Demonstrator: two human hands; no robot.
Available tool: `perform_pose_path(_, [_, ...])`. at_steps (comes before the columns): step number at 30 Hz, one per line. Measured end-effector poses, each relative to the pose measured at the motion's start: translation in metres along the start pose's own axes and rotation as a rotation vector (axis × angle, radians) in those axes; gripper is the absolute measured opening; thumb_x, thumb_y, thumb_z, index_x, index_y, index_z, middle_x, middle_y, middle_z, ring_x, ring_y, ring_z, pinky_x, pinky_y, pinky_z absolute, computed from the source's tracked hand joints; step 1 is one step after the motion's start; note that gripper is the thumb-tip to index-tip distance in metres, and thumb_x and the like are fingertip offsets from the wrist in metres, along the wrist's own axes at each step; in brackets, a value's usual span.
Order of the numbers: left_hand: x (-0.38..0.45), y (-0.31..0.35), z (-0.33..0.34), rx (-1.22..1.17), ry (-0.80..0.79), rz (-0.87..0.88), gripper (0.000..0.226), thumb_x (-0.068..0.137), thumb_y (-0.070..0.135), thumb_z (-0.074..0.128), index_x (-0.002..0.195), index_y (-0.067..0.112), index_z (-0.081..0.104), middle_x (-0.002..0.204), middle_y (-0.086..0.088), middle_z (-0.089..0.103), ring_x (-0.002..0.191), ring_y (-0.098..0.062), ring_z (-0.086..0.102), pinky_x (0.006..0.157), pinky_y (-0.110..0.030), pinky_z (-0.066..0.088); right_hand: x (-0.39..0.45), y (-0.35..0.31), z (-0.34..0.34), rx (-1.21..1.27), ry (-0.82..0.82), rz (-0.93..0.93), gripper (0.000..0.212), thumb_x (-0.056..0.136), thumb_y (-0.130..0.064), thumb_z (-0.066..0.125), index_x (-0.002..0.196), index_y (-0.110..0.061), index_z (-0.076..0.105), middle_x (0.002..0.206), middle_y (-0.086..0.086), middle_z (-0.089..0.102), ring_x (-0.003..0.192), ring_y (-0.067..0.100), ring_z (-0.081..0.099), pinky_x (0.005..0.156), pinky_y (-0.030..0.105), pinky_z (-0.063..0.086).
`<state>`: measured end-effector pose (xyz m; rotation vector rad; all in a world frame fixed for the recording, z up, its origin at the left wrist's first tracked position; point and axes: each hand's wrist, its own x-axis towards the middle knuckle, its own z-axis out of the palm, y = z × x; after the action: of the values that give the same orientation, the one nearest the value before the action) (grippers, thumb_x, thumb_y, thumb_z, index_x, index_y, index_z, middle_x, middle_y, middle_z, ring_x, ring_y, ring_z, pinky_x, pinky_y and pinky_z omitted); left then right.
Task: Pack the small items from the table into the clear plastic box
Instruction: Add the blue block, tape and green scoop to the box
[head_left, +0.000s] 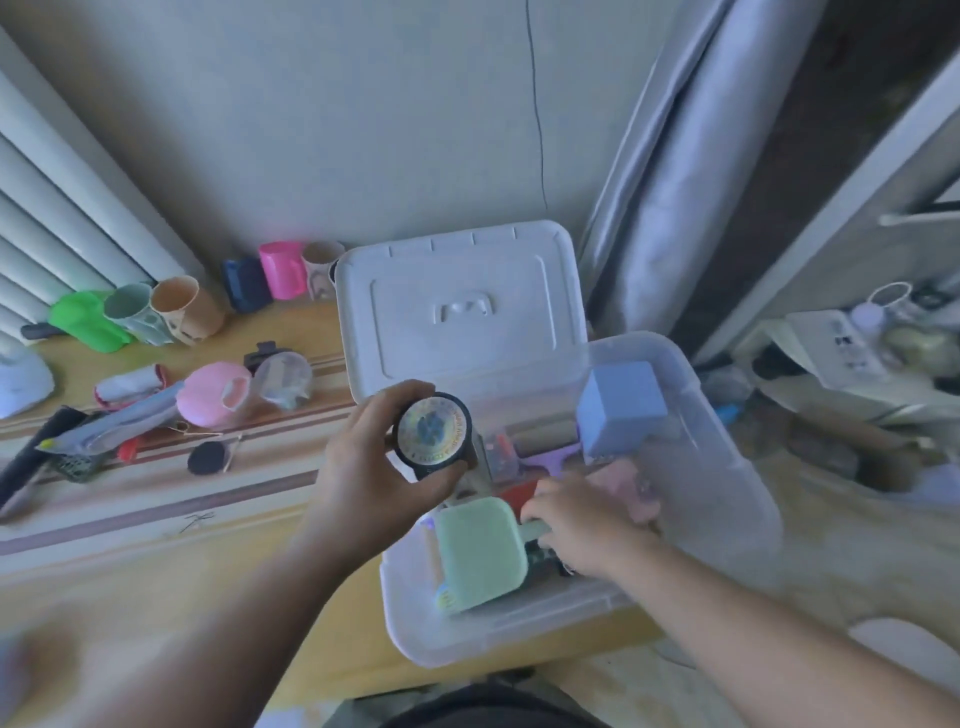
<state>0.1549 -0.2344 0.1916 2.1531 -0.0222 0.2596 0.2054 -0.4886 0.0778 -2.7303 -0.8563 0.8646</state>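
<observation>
Head view is showing a wooden table (156, 525) with a clear box (737, 499) sitting at its right end, its white lid (457, 306) standing open behind it and leaning toward the wall. The left hand (374, 467) is curling around a black round can (434, 435), thumb below and fingers over the top, holding it above the box's left edge with its printed label facing the camera. The right hand (582, 525) is reaching down into the box, fingers bent around the stem of a pale green block (480, 556) lying near the front; how tightly it is gripping is hard to tell, since blur is softening the fingers. Inside the box, a blue cube (621, 405) is sitting at the back right, a purple piece (550, 460) is lying in the middle, and something pink (623, 483) is showing just beyond the right hand.

Small items are still lying on the table well left of the box: a pink round case (213, 395), a clear cup (283, 379) beside it, a dark disc (208, 458) and a pen-like bundle (114, 426). Cups are lining the wall: a green one (85, 319), a pale one (135, 312), a tan one (189, 309), a navy one (244, 286) and a pink cup (283, 270).
</observation>
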Motion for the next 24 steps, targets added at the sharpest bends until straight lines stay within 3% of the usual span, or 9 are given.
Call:
perform_pose_path(2, [-0.002, -0.003, 0.009, 0.056, -0.037, -0.007, 0.071, 0.067, 0.034, 0.090, 0.128, 0.038, 0.055, 0.121, 0.016, 0.065, 0.111, -0.014, 0.065, 0.088, -0.041, 0.058, 0.013, -0.015, 0.007, -0.027, -0.053, -0.056, 0.039, 0.096, -0.025, 0.074, 0.134, -0.025, 0.067, 0.132, 0.003, 0.060, 0.123, 0.030, 0.050, 0.092, 0.042, 0.044])
perform_pose_path(5, [-0.007, -0.010, 0.017, 0.115, -0.080, -0.020, 0.077, 0.067, 0.037, 0.093, 0.133, 0.038, 0.053, 0.124, 0.020, 0.062, 0.114, -0.008, 0.062, 0.091, -0.040, 0.057, 0.019, -0.019, 0.003, 0.037, -0.090, -0.048, 0.051, 0.088, -0.041, 0.080, 0.134, -0.023, 0.067, 0.131, 0.004, 0.061, 0.122, 0.030, 0.052, 0.095, 0.041, 0.046])
perform_pose_path(8, [-0.010, -0.012, 0.024, 0.144, -0.106, -0.044, 0.082, 0.067, 0.040, 0.092, 0.136, 0.041, 0.049, 0.126, 0.024, 0.060, 0.116, -0.001, 0.060, 0.093, -0.034, 0.056, 0.006, -0.009, -0.017, 0.209, 0.022, -0.058, 0.054, 0.086, -0.052, 0.079, 0.133, -0.030, 0.065, 0.128, -0.001, 0.060, 0.122, 0.025, 0.055, 0.096, 0.043, 0.049])
perform_pose_path(11, [-0.008, -0.010, 0.033, 0.149, -0.165, -0.056, 0.087, 0.066, 0.048, 0.091, 0.139, 0.044, 0.044, 0.125, 0.027, 0.059, 0.117, 0.002, 0.058, 0.095, -0.029, 0.054, -0.011, -0.005, -0.041, 0.393, 0.177, -0.068, 0.082, 0.084, -0.055, 0.078, 0.154, -0.045, 0.037, 0.152, -0.012, 0.047, 0.137, 0.014, 0.049, 0.106, 0.043, 0.048])
perform_pose_path(13, [-0.005, -0.007, 0.040, 0.131, -0.245, -0.060, 0.094, 0.062, 0.056, 0.090, 0.142, 0.046, 0.040, 0.127, 0.027, 0.059, 0.119, 0.002, 0.057, 0.097, -0.029, 0.053, -0.015, -0.009, -0.052, 0.429, 0.240, -0.143, 0.097, 0.080, -0.060, 0.079, 0.158, -0.047, 0.024, 0.158, -0.018, 0.039, 0.143, 0.008, 0.043, 0.110, 0.042, 0.047])
perform_pose_path(16, [0.000, -0.005, 0.056, 0.068, -0.325, -0.076, 0.101, 0.055, 0.051, 0.096, 0.139, 0.049, 0.040, 0.125, 0.029, 0.059, 0.117, 0.002, 0.058, 0.096, -0.029, 0.052, -0.013, -0.015, -0.055, 0.438, 0.277, -0.228, 0.100, 0.072, -0.056, 0.086, 0.155, -0.043, 0.032, 0.149, -0.017, 0.045, 0.138, 0.008, 0.047, 0.106, 0.039, 0.049])
perform_pose_path(19, [0.004, -0.007, 0.072, -0.008, -0.319, -0.074, 0.101, 0.052, 0.046, 0.099, 0.137, 0.049, 0.044, 0.128, 0.020, 0.061, 0.118, 0.001, 0.059, 0.098, -0.024, 0.051, -0.013, -0.012, -0.055, 0.402, 0.345, -0.195, 0.097, 0.067, -0.052, 0.086, 0.150, -0.038, 0.039, 0.141, -0.012, 0.053, 0.130, 0.014, 0.053, 0.102, 0.039, 0.051])
perform_pose_path(22, [0.002, -0.012, 0.084, -0.103, -0.308, -0.140, 0.104, 0.058, 0.053, 0.097, 0.146, 0.042, 0.042, 0.137, 0.014, 0.052, 0.125, -0.001, 0.056, 0.097, -0.019, 0.052, -0.017, 0.003, -0.064, 0.364, 0.352, -0.140, 0.097, 0.073, -0.051, 0.087, 0.154, -0.039, 0.036, 0.148, -0.013, 0.050, 0.133, 0.010, 0.051, 0.103, 0.029, 0.047])
perform_pose_path(24, [0.001, -0.017, 0.090, -0.020, -0.323, -0.163, 0.094, 0.071, 0.054, 0.089, 0.148, 0.046, 0.036, 0.139, 0.016, 0.047, 0.125, 0.000, 0.053, 0.097, -0.020, 0.052, -0.015, 0.018, -0.075, 0.310, 0.333, -0.087, 0.100, 0.078, -0.048, 0.086, 0.160, -0.032, 0.032, 0.157, -0.010, 0.042, 0.138, 0.013, 0.047, 0.109, 0.031, 0.044])
